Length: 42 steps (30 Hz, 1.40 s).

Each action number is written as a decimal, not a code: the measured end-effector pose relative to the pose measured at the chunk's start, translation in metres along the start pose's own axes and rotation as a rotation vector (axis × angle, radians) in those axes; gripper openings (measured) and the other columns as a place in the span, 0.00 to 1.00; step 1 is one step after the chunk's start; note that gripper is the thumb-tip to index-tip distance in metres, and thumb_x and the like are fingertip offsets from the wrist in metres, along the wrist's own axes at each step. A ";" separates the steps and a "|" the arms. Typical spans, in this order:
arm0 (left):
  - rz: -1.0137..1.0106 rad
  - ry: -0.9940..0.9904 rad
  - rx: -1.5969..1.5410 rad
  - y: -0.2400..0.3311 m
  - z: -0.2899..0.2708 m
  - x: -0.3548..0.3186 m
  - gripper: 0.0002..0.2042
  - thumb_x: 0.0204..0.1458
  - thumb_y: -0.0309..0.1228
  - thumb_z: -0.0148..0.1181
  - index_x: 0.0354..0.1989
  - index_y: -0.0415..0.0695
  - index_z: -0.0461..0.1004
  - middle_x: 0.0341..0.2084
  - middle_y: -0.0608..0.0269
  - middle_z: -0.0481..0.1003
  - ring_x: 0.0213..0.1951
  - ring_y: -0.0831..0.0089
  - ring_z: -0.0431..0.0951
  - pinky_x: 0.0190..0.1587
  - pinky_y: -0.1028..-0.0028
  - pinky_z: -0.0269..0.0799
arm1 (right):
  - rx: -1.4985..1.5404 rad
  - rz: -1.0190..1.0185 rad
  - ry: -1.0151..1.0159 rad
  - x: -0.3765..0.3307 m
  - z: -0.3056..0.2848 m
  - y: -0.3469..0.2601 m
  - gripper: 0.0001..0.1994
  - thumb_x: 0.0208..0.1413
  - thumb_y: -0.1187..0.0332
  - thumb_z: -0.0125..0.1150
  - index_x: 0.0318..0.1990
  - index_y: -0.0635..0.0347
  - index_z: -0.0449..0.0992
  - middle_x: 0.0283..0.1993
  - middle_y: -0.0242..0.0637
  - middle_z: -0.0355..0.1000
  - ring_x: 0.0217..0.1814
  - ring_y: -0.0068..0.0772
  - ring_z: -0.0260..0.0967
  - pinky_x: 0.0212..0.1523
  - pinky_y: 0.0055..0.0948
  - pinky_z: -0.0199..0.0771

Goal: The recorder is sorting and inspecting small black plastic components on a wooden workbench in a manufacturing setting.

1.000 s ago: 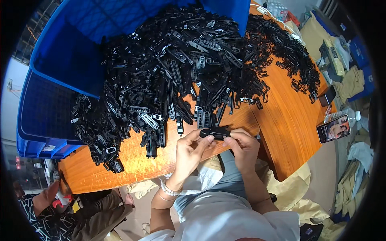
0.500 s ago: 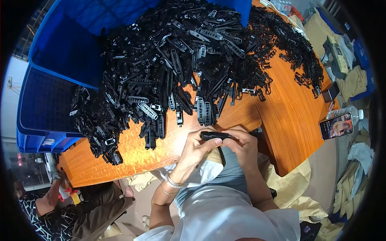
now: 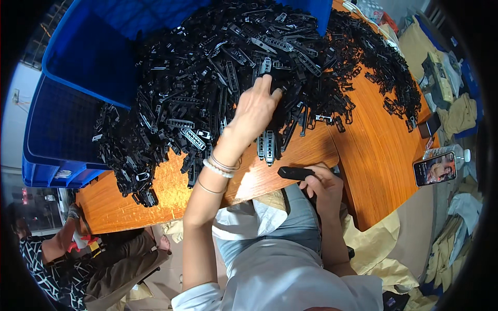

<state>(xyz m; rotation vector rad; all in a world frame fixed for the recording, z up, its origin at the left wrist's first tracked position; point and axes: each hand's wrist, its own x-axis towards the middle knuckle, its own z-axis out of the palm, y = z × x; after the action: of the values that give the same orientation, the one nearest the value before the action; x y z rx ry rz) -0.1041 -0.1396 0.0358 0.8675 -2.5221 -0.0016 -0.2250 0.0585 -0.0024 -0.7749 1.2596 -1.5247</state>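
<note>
Left hand spread open, fingertips down on the heap of black plastic parts; below the heap, right hand clamped on an assembled black piece, apparently.

I count one blue crate, one phone, one plastic bottle, and black plastic clips beyond counting.
</note>
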 end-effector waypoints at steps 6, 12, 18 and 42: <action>-0.274 0.274 -0.530 0.007 -0.010 -0.028 0.07 0.40 0.17 0.55 0.28 0.36 0.65 0.29 0.55 0.68 0.23 0.75 0.69 0.23 0.79 0.67 | -0.018 0.036 0.000 0.002 0.001 0.000 0.09 0.46 0.82 0.49 0.37 0.73 0.72 0.29 0.39 0.67 0.23 0.21 0.65 0.18 0.14 0.59; -0.767 0.183 -1.512 0.049 -0.022 -0.087 0.25 0.35 0.09 0.44 0.46 0.42 0.60 0.29 0.68 0.64 0.25 0.87 0.62 0.28 0.87 0.60 | 0.000 -0.043 -0.075 0.002 0.010 -0.002 0.10 0.46 0.83 0.50 0.38 0.74 0.71 0.31 0.42 0.68 0.24 0.22 0.66 0.20 0.15 0.61; -0.798 0.050 -1.439 0.054 -0.025 -0.117 0.06 0.48 0.18 0.52 0.35 0.34 0.68 0.21 0.66 0.71 0.20 0.82 0.70 0.22 0.85 0.63 | -0.091 -0.110 -0.199 0.000 0.018 -0.005 0.12 0.43 0.79 0.59 0.39 0.68 0.73 0.35 0.38 0.71 0.31 0.23 0.69 0.28 0.17 0.68; -0.456 -0.015 -0.930 0.075 -0.070 -0.156 0.17 0.43 0.23 0.59 0.43 0.36 0.69 0.27 0.50 0.75 0.24 0.64 0.77 0.28 0.74 0.71 | -0.525 -0.297 -0.368 -0.002 0.037 -0.018 0.14 0.39 0.78 0.57 0.38 0.66 0.74 0.36 0.41 0.69 0.36 0.30 0.68 0.36 0.24 0.67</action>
<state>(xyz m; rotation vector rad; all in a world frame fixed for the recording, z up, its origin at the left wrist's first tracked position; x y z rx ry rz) -0.0103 0.0211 0.0417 0.9647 -1.9050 -1.2055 -0.1957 0.0476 0.0250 -1.5657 1.3115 -1.1982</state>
